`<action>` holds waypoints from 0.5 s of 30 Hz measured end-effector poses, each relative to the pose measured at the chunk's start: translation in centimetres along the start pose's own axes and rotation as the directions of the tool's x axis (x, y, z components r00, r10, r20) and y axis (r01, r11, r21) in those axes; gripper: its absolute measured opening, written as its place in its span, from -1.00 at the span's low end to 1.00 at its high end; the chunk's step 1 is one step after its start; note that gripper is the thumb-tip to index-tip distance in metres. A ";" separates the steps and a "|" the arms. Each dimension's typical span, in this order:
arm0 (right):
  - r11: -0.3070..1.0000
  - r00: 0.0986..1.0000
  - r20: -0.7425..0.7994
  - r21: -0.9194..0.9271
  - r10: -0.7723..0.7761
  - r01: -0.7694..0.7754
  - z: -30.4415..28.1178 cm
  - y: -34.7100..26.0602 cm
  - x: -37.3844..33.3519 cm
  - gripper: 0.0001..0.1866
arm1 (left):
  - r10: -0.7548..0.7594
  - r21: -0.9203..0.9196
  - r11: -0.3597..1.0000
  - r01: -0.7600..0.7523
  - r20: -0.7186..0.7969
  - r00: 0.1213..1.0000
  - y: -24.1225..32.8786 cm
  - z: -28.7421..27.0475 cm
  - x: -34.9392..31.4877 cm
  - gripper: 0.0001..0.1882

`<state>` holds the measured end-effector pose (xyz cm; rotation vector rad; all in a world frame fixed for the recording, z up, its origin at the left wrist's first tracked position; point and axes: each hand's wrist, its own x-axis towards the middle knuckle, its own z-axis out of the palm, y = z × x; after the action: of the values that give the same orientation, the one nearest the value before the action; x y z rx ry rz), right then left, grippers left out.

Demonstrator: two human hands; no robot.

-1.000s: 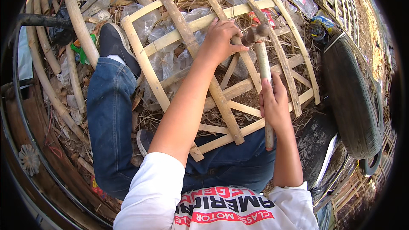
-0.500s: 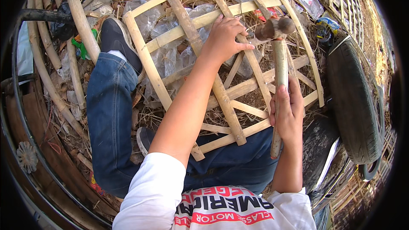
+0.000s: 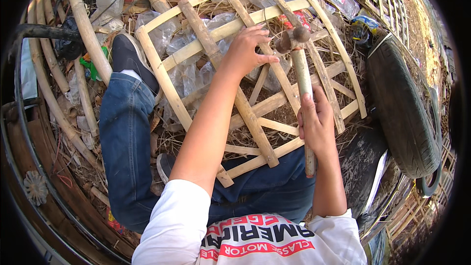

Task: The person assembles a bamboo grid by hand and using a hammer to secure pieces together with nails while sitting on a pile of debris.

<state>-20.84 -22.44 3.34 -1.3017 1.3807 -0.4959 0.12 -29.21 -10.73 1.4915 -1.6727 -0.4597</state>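
Observation:
A lattice panel of split bamboo slats (image 3: 255, 126) leans across my lap and the ground in front of me. My left hand (image 3: 244, 53) is over its upper middle, next to a crossing of two slats. The thumb and curved fingers stand apart on either side of one slat, with no object visible between them. In my right hand (image 3: 319, 122), wrapped round the light handle, is a hammer (image 3: 302, 76). It is held upright over the panel's right half, its rusty metal head just right of my left fingertips. The underside of my left palm is hidden.
Plastic bags (image 3: 184, 39) and dry litter lie beneath and beyond the panel. A black tyre (image 3: 405, 108) stands at the right, with another lattice panel (image 3: 385, 0) behind it. Bamboo poles (image 3: 88, 24) and a black metal frame (image 3: 46, 30) are at the left.
The hammer has swung left, its head now closer to my left hand. The view has shifted slightly, moving most things a little left in the picture. My left hand stays at the same slat.

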 end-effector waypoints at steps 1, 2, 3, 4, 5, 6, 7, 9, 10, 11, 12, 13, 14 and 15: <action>1.000 1.000 0.009 -0.011 0.006 -0.006 0.1 0.6 0.0 -0.63 | -0.005 -0.012 1.000 0.005 -0.016 1.000 0.0 0.1 0.1 -0.37; 1.000 1.000 0.012 -0.021 0.021 -0.021 0.1 0.8 -0.1 -0.63 | -0.011 -0.023 1.000 0.010 -0.031 0.999 0.0 0.2 0.2 -0.36; 0.999 1.000 0.006 -0.022 0.024 -0.024 0.2 0.9 -0.2 -0.63 | -0.022 -0.044 0.999 0.020 -0.040 0.999 0.2 0.4 0.1 -0.35; 0.999 1.000 -0.001 -0.023 0.027 -0.027 0.3 0.8 -0.2 -0.64 | -0.016 -0.025 1.000 0.015 -0.053 0.998 0.3 0.4 0.0 -0.38; 0.999 1.000 -0.008 -0.025 0.030 -0.031 0.3 0.7 -0.3 -0.64 | -0.010 -0.005 1.000 0.009 -0.065 0.998 0.4 0.5 0.0 -0.40; 0.999 0.999 0.006 -0.020 0.044 -0.044 0.2 0.3 -0.2 -0.63 | -0.006 0.018 1.000 0.007 -0.079 0.997 0.4 0.4 -0.1 -0.43; 1.000 1.000 -0.003 0.007 0.012 -0.012 0.1 -0.3 -0.4 -0.63 | -0.013 0.009 1.000 0.014 -0.083 0.996 0.5 0.4 -0.1 -0.44; 0.996 0.998 -0.021 0.064 -0.054 0.055 0.2 -1.2 -0.8 -0.62 | -0.027 -0.004 1.000 0.026 -0.093 0.995 0.7 0.3 -0.1 -0.45; 0.990 0.997 -0.029 0.126 -0.065 0.068 0.0 -0.9 -0.8 -0.60 | -0.017 0.006 1.000 0.017 -0.091 0.996 0.7 0.1 -0.1 -0.46; 0.998 0.999 -0.013 0.054 -0.041 0.042 0.2 -0.6 -0.6 -0.60 | -0.007 0.016 1.000 0.008 -0.090 0.996 0.8 0.0 0.0 -0.46; 1.000 1.000 0.006 -0.020 -0.015 0.015 0.5 -0.1 -0.2 -0.60 | -0.001 0.028 1.000 0.004 -0.089 0.996 0.7 -0.3 -0.3 -0.46; 0.994 1.000 -0.001 -0.106 0.011 -0.011 0.2 0.4 0.2 -0.60 | -0.016 0.024 1.000 0.018 -0.072 0.997 0.8 0.2 0.0 -0.45; 0.986 1.000 0.002 -0.167 -0.022 0.022 0.0 2.9 1.2 -0.61 | -0.031 0.020 0.999 0.032 -0.055 0.998 0.8 0.5 0.1 -0.44; 0.986 0.999 -0.016 -0.164 -0.043 0.040 0.3 2.6 1.0 -0.61 | -0.049 0.030 0.998 0.050 -0.042 0.998 0.4 0.7 0.0 -0.43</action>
<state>-21.43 -22.50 0.64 -1.4649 1.4371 -0.4314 -0.68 -29.31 -10.80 1.5576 -1.6208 -0.4290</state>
